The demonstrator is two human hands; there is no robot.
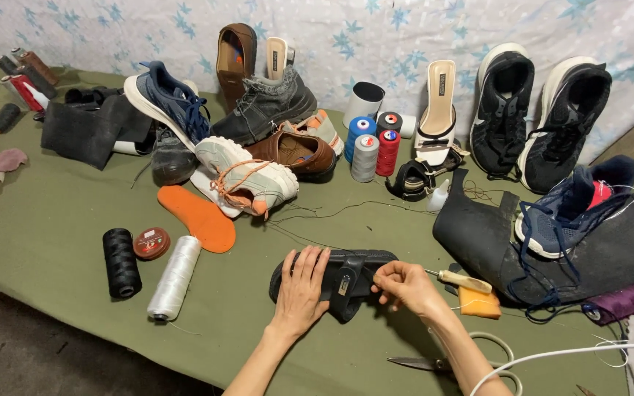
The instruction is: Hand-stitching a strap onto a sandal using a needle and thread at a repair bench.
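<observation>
The black sandal (365,265) under both hands looks like matt rubber or leather, its strap carrying a small dull metal buckle (344,284). The awl (464,279) beside it has a smooth, pale wooden handle, and the orange insole (201,218) looks soft and matt. A flat, matt olive cloth (45,242) covers the table, where the white thread spool (175,278) shows a slight sheen.

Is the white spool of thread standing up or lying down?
Lying down. The white spool rests on its side on the green cloth, beside the black spool, which also lies flat.
</observation>
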